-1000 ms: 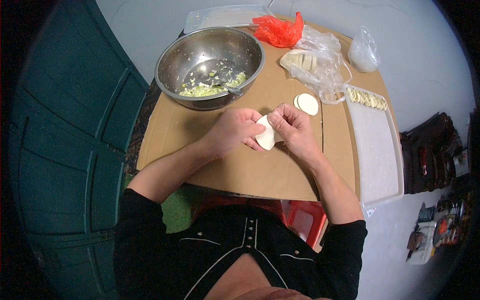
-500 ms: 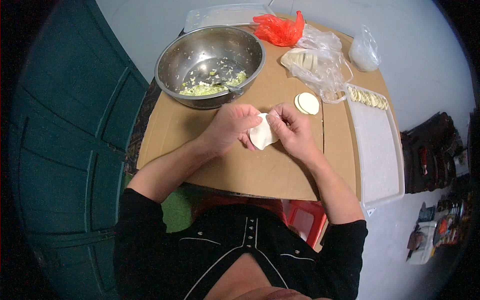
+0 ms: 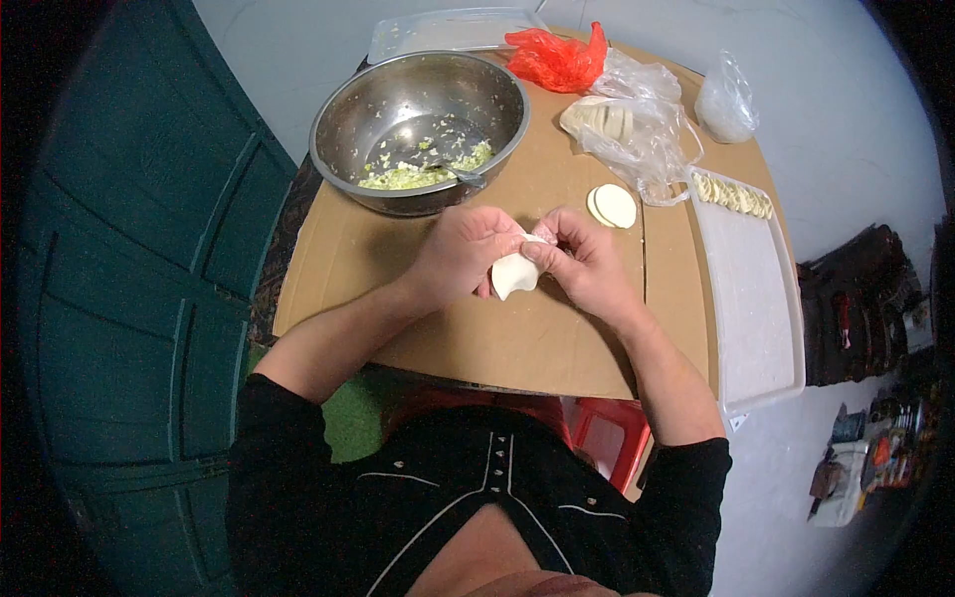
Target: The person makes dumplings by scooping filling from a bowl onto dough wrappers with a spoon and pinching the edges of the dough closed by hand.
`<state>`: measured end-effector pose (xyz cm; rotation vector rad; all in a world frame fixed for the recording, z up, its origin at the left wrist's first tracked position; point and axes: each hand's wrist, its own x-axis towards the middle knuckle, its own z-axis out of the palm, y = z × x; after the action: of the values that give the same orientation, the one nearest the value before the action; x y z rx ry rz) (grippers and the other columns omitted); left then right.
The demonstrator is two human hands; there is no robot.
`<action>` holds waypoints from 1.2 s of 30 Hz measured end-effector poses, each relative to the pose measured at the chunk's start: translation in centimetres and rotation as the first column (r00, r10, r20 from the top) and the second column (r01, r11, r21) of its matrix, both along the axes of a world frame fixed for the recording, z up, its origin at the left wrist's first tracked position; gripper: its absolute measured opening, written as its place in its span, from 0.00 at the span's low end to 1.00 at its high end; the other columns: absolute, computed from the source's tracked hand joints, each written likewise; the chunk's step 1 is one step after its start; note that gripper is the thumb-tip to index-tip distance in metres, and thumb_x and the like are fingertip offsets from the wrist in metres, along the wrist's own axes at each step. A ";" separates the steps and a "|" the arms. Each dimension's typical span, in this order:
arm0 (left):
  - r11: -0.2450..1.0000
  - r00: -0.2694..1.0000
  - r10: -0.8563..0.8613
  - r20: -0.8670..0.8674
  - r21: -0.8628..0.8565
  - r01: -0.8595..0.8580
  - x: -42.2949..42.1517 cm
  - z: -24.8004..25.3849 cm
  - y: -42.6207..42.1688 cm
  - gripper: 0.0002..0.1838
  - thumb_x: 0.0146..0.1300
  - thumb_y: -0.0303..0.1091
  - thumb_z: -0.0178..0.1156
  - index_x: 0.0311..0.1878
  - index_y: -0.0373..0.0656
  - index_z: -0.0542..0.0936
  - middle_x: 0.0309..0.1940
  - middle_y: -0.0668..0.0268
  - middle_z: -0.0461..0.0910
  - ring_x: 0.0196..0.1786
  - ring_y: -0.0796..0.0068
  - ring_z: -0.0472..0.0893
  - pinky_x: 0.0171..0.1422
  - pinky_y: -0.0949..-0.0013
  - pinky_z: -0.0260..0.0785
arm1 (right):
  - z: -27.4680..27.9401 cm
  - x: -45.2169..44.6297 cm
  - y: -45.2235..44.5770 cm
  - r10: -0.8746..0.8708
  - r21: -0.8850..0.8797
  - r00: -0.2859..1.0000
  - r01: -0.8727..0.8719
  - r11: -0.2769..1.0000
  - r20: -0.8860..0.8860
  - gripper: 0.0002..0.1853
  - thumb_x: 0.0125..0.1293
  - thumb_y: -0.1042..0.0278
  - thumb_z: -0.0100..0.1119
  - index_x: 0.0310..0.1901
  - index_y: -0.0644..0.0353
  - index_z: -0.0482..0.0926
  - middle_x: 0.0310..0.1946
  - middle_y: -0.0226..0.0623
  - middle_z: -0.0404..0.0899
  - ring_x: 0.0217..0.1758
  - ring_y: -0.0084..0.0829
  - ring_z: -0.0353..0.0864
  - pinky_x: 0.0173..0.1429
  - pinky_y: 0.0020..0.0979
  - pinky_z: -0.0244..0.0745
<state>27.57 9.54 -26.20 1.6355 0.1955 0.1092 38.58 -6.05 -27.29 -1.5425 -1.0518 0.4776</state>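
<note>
A white dumpling wrapper (image 3: 515, 277) is held between both hands above the cardboard-covered table. My left hand (image 3: 466, 254) is closed on its left and upper side, thumb on top. My right hand (image 3: 580, 261) pinches its upper right edge between thumb and fingers. The lower part of the wrapper hangs free with a wavy edge; whether filling lies inside is hidden. Beyond my left hand stands a steel bowl (image 3: 333, 164) with chopped pale-green filling (image 3: 413, 177) and a spoon (image 3: 466, 177). Past my right hand lie a few round wrappers (image 3: 614, 206), overlapping.
At the right edge a white tray (image 3: 751, 308) holds a row of folded dumplings (image 3: 733, 195) at its far end. A plastic bag with stacked wrappers (image 3: 604, 120), a red bag (image 3: 559, 60) and another clear bag (image 3: 727, 104) lie at the back. A clear lid (image 3: 448, 28) is behind the bowl.
My right thumb and the pinched edge have moved slightly left, toward my left fingers. The wrapper is now more folded together at its top, and less of its face shows.
</note>
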 end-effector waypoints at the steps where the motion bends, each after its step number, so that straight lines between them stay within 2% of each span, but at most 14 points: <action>1: 1.000 1.000 -0.008 -0.024 0.010 0.008 0.0 0.0 0.0 0.11 0.68 0.33 0.53 0.38 0.34 0.78 0.23 0.64 0.79 0.18 0.81 0.75 0.17 0.79 0.66 | 0.1 -0.1 0.0 -0.020 -0.013 0.995 0.021 1.000 0.093 0.08 0.65 0.67 0.59 0.34 0.64 0.76 0.23 0.29 0.73 0.29 0.20 0.70 0.34 0.26 0.68; 4: 0.999 0.999 -0.013 -0.039 0.045 0.014 0.0 -0.3 0.0 0.12 0.68 0.34 0.52 0.38 0.34 0.78 0.22 0.64 0.79 0.16 0.82 0.75 0.16 0.79 0.65 | 0.2 -0.1 -0.1 -0.013 -0.028 0.987 0.018 0.999 0.158 0.08 0.66 0.68 0.58 0.34 0.65 0.75 0.23 0.32 0.72 0.29 0.21 0.69 0.34 0.28 0.68; 8: 0.999 0.999 -0.010 -0.048 0.052 0.013 -0.1 -0.1 -0.1 0.12 0.68 0.35 0.52 0.38 0.35 0.78 0.21 0.64 0.79 0.16 0.81 0.74 0.16 0.79 0.65 | -0.5 -0.1 0.1 -0.014 0.035 0.992 0.010 0.999 0.127 0.08 0.67 0.69 0.56 0.33 0.65 0.74 0.22 0.32 0.72 0.29 0.21 0.69 0.34 0.28 0.68; 13: 0.992 1.000 -0.031 0.003 -0.122 0.031 0.2 0.5 -0.4 0.10 0.64 0.33 0.57 0.38 0.33 0.77 0.25 0.62 0.80 0.18 0.81 0.76 0.18 0.79 0.66 | -0.5 0.2 0.0 -0.036 0.055 0.996 0.040 0.998 -0.077 0.08 0.68 0.69 0.56 0.33 0.64 0.74 0.25 0.26 0.73 0.30 0.18 0.68 0.35 0.25 0.66; 17: 0.988 0.999 -0.043 0.005 -0.147 0.043 0.4 -0.7 0.3 0.09 0.62 0.31 0.59 0.38 0.32 0.77 0.27 0.62 0.80 0.20 0.80 0.76 0.19 0.78 0.68 | -0.7 0.7 0.1 0.008 0.090 0.979 0.010 0.996 -0.204 0.07 0.67 0.69 0.56 0.33 0.63 0.75 0.27 0.24 0.74 0.31 0.16 0.68 0.35 0.23 0.66; 19: 0.996 1.000 -0.007 0.000 -0.091 0.007 0.5 -0.8 0.4 0.08 0.62 0.30 0.59 0.38 0.34 0.77 0.26 0.62 0.80 0.19 0.80 0.76 0.20 0.78 0.68 | -0.5 0.6 0.1 0.046 0.084 0.958 -0.023 0.996 -0.282 0.08 0.67 0.68 0.57 0.33 0.63 0.76 0.27 0.24 0.74 0.31 0.16 0.68 0.35 0.23 0.66; 23: 0.999 1.000 0.000 -0.021 -0.035 -0.001 0.2 -0.3 0.1 0.07 0.62 0.29 0.59 0.39 0.35 0.77 0.26 0.62 0.80 0.19 0.81 0.76 0.19 0.78 0.67 | 0.1 0.3 -0.1 0.035 0.020 0.979 -0.032 0.999 -0.199 0.09 0.65 0.67 0.59 0.33 0.63 0.76 0.25 0.25 0.73 0.30 0.16 0.68 0.34 0.23 0.66; 25: 0.999 0.999 -0.024 -0.039 0.048 0.026 0.0 0.0 -0.1 0.07 0.63 0.30 0.58 0.38 0.35 0.78 0.25 0.62 0.80 0.20 0.81 0.76 0.20 0.78 0.67 | -0.4 0.3 0.0 0.031 0.017 0.996 -0.030 0.999 -0.084 0.10 0.65 0.65 0.60 0.32 0.64 0.75 0.23 0.27 0.73 0.28 0.17 0.68 0.33 0.24 0.66; 26: 0.999 0.999 -0.024 -0.039 0.048 0.026 0.0 -0.1 -0.1 0.07 0.63 0.30 0.58 0.38 0.35 0.78 0.25 0.62 0.80 0.20 0.81 0.76 0.20 0.78 0.67 | -0.4 0.3 0.0 0.032 0.016 0.996 -0.030 0.999 -0.084 0.10 0.65 0.65 0.60 0.32 0.64 0.75 0.23 0.27 0.73 0.28 0.17 0.68 0.33 0.24 0.66; 28: 0.998 0.998 -0.057 -0.040 0.033 0.058 -0.1 -0.3 -0.2 0.08 0.65 0.31 0.57 0.37 0.35 0.78 0.25 0.63 0.80 0.21 0.81 0.76 0.22 0.78 0.67 | -0.3 0.3 -0.1 0.010 -0.031 0.998 -0.008 1.000 0.065 0.10 0.65 0.66 0.59 0.31 0.64 0.74 0.22 0.28 0.72 0.28 0.18 0.68 0.33 0.25 0.67; 31: 0.997 0.997 -0.049 -0.057 0.059 0.052 0.0 -0.2 -0.3 0.08 0.65 0.31 0.56 0.38 0.35 0.78 0.25 0.64 0.80 0.21 0.81 0.76 0.23 0.77 0.68 | 0.0 0.1 -0.1 -0.018 -0.012 0.988 0.020 1.000 0.153 0.10 0.67 0.67 0.57 0.31 0.64 0.74 0.22 0.29 0.72 0.29 0.18 0.68 0.33 0.25 0.67; 36: 0.999 0.999 -0.046 -0.020 0.018 0.047 0.1 0.3 -0.3 0.08 0.64 0.31 0.57 0.40 0.35 0.78 0.26 0.67 0.80 0.25 0.83 0.77 0.29 0.77 0.69 | -0.4 0.0 -0.1 -0.015 0.040 1.000 0.016 0.999 -0.027 0.10 0.68 0.67 0.56 0.32 0.64 0.74 0.23 0.27 0.73 0.29 0.18 0.68 0.33 0.25 0.67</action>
<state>27.65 9.22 -25.93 1.6594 0.1718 0.0596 38.59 -6.13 -27.69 -1.5041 -1.0226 0.4630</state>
